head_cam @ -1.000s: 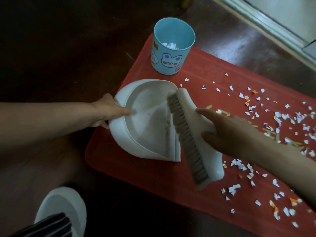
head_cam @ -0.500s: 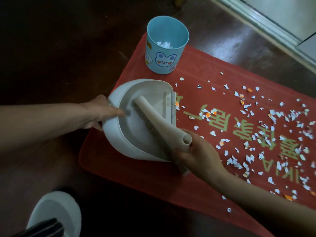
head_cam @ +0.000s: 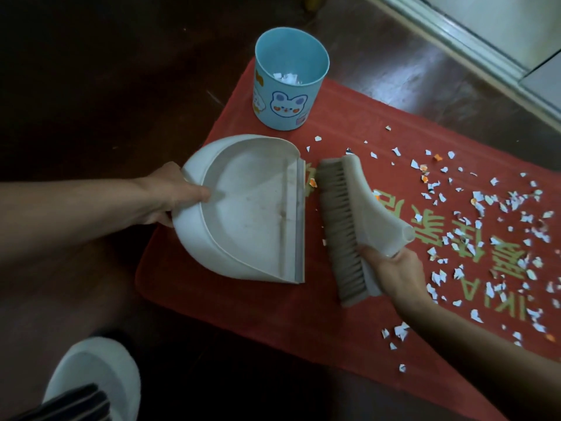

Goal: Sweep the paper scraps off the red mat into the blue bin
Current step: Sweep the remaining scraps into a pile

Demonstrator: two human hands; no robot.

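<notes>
Red mat (head_cam: 243,314) lies on a dark, glossy floor (head_cam: 106,86), and the blue bin (head_cam: 285,107), printed with a rabbit, stands upright on the mat's far left corner with a small heap of white scraps in its bottom. A cream plastic dustpan (head_cam: 252,214) sits at the left end of the mat, its rounded back overhanging the left edge and its straight lip facing right; its tray looks bare apart from some smudges. The left hand (head_cam: 173,192) grips the pan's rear rim, thumb hooked over the rim onto the inside and the other fingers tucked beneath. Just right of the lip, roughly parallel to it and not touching it, is a cream brush (head_cam: 358,196) with its bristles turned toward the pan. The right hand (head_cam: 394,271) holds it at the near end, fingers curled round the base of the hollow handle, whose open tip pokes out above the hand. A few orange and white bits lie between the lip and the brush's far end. The paper scraps (head_cam: 485,208) are strewn thickly over the right part of the mat, across its pale green lettering, thinning toward the near edge. A white slipper (head_cam: 94,369) shows on the floor off the near left corner, and a pale threshold (head_cam: 455,31) runs beyond the far edge.
</notes>
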